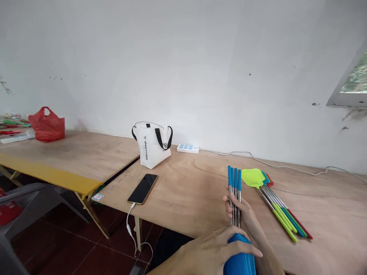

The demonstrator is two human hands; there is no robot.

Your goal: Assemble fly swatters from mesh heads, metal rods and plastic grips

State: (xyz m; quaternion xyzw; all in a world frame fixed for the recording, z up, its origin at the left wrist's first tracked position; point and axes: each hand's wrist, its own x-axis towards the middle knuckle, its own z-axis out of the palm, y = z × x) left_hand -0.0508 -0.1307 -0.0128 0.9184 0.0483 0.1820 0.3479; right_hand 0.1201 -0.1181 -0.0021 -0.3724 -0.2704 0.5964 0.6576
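Upright in front of me is a bundle of several blue fly swatters (240, 259), with blue handles on top, metal shafts in the middle and mesh heads at the bottom. My right hand (246, 214) closes around the metal shafts. Across the top of the stacked mesh heads, my left hand (215, 248) curls its fingers and grips them. The lower part of the heads is cut off by the frame edge. To the right, a fanned pile of fly swatters (275, 194) in yellow-green, blue, green and red lies on the wooden table (189, 191).
A phone (142, 188) with a white charging cable (129, 225) lies near the table's front edge. Behind it stand a white tote bag (153, 147) and a power strip (187, 148). On the left table sits a red plastic bag (47, 126). A grey chair (48, 198) stands below.
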